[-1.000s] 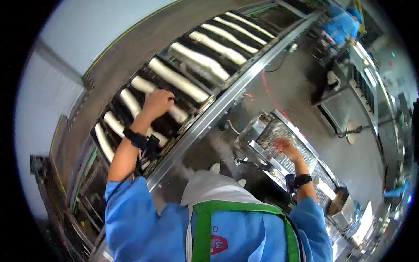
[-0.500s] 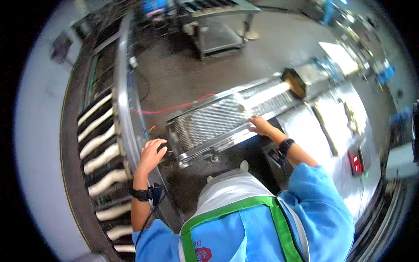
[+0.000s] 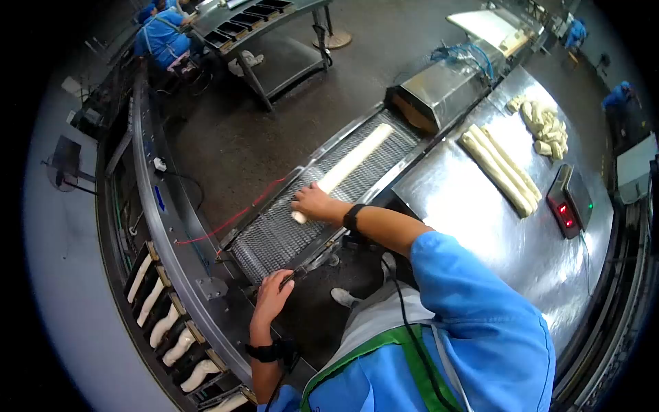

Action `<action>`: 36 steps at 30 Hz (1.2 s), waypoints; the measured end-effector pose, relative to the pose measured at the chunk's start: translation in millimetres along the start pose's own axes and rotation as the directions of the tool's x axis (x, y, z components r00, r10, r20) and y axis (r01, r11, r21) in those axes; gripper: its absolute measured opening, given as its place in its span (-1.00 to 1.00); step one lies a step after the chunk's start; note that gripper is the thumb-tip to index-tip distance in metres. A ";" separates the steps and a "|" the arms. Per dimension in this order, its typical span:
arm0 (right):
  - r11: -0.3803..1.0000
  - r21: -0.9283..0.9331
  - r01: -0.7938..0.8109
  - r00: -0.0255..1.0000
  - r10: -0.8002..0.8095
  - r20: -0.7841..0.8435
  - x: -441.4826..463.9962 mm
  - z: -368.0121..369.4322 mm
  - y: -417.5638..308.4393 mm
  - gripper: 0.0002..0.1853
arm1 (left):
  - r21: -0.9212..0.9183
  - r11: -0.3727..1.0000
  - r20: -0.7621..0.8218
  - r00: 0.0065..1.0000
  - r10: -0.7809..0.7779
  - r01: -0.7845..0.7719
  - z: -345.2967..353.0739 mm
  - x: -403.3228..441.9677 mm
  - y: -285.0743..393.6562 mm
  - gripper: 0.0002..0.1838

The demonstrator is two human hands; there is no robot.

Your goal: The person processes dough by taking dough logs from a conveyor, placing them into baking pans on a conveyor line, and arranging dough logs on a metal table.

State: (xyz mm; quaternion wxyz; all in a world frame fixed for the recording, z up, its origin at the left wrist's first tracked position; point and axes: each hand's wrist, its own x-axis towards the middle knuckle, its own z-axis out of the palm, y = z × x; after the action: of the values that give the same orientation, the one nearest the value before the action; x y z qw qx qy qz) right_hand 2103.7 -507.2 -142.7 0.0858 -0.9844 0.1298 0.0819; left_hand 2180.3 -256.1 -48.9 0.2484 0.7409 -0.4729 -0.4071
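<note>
A long pale roll of dough (image 3: pixel 355 159) lies lengthwise on the wire-mesh conveyor (image 3: pixel 264 240). My right hand (image 3: pixel 317 204) is closed over it close to its near end, and a short stub of dough shows past the fingers. My left hand (image 3: pixel 273 296) is beside the near corner of the conveyor frame, with its fingers stretched out and no dough in it. Whether its fingertips touch the frame, I cannot tell. Left of it, several dough pieces (image 3: pixel 180 347) lie in dark pans on a lower line.
To the right, a steel table (image 3: pixel 446 185) carries long dough rolls (image 3: pixel 501 172), a heap of dough pieces (image 3: pixel 546 127) and a scale (image 3: pixel 568 206) with red digits. A metal housing (image 3: pixel 443 93) covers the conveyor's far end. People in blue (image 3: pixel 163 38) are farther off.
My right hand has moved left and closed over the dough roll, which has come out farther from the housing along the mesh. The view has turned; my left hand stays near the conveyor's corner.
</note>
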 end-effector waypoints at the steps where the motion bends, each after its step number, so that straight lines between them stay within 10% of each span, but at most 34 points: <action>1: 0.994 0.101 0.034 0.998 -0.028 -0.063 -1.9 -2.8 -1.3 -0.60 | -0.005 1.000 0.027 0.999 -0.022 0.022 1.0 0.5 1.8 -0.69; 4: 0.825 0.565 0.026 0.968 0.120 -0.220 -12.0 -45.7 25.1 -0.50 | 0.026 0.999 0.057 0.998 0.026 -0.028 -2.5 11.9 6.8 -0.69; 11: 0.834 0.549 0.052 0.539 0.440 -0.718 -224.8 -182.3 122.0 -0.45 | 0.103 0.982 0.176 0.975 0.136 -0.156 5.2 65.6 62.9 -0.68; 17: 0.526 0.738 -0.424 0.236 0.850 -0.470 -435.6 -133.3 89.1 -0.32 | 0.074 0.930 0.296 0.898 0.324 -0.360 32.2 113.3 109.7 -0.70; 20: 0.033 0.548 -0.836 0.032 0.999 -0.010 -521.1 -34.6 79.4 -0.29 | 0.070 0.889 0.356 0.844 0.401 -0.452 51.9 129.7 133.9 -0.69; 27: 0.053 0.661 -0.748 -0.102 0.976 -0.194 -563.0 14.6 71.5 -0.63 | 0.092 0.840 0.428 0.783 0.452 -0.535 75.2 138.6 176.5 -0.69; 33: 0.242 0.553 -0.797 0.088 0.953 -0.291 -565.4 20.1 96.1 -0.70 | 0.118 0.877 0.421 0.823 0.381 -0.466 72.2 133.9 164.2 -0.69; 36: -0.092 0.222 -0.971 -0.127 0.981 -0.150 -534.0 -19.7 100.5 -0.80 | 0.170 0.889 0.395 0.856 0.333 -0.425 64.9 124.2 150.4 -0.70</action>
State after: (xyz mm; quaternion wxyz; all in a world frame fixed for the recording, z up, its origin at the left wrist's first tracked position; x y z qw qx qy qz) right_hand 1570.5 -477.6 -40.5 -0.0029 -0.5636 0.8259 -0.0168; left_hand 2078.5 -431.8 -16.8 0.1390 0.5716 -0.6949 -0.4135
